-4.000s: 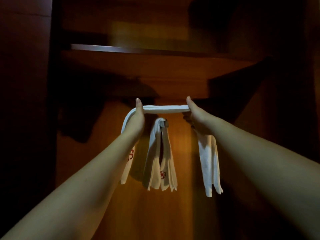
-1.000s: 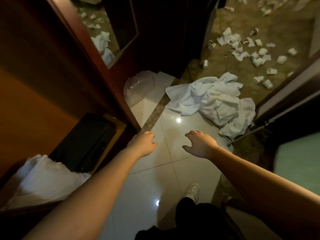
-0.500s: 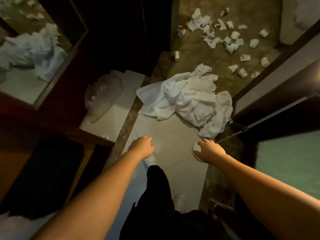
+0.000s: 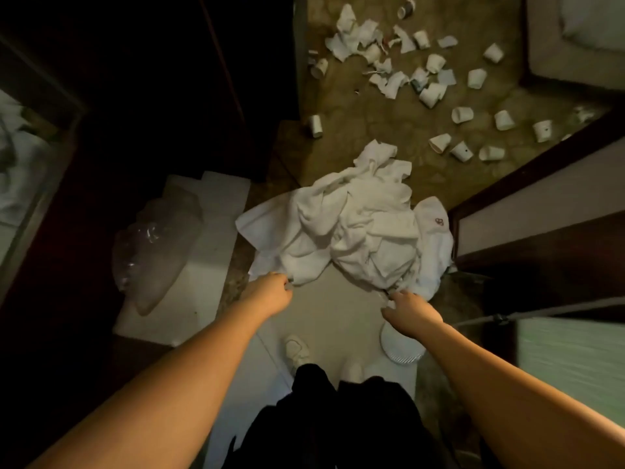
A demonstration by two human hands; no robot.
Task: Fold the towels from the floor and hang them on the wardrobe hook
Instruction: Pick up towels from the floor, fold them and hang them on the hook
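A pile of crumpled white towels (image 4: 345,231) lies on the floor where pale tile meets brown flooring; one towel at the right shows a small red emblem. My left hand (image 4: 272,292) is at the pile's near-left edge, fingers curled on a towel corner. At the pile's near-right edge, my right hand (image 4: 411,309) touches the cloth with its fingertips, thumb spread. The wardrobe hook is out of view.
Several paper cups (image 4: 461,115) and crumpled tissues litter the brown floor beyond the pile. A white paper plate (image 4: 402,348) lies under my right wrist. A clear plastic bag (image 4: 152,252) sits on a white ledge at left. Dark wooden doors flank both sides.
I have turned from the wardrobe hook down to the floor. Both hands moved forward and now meet the near edge of the towel pile.
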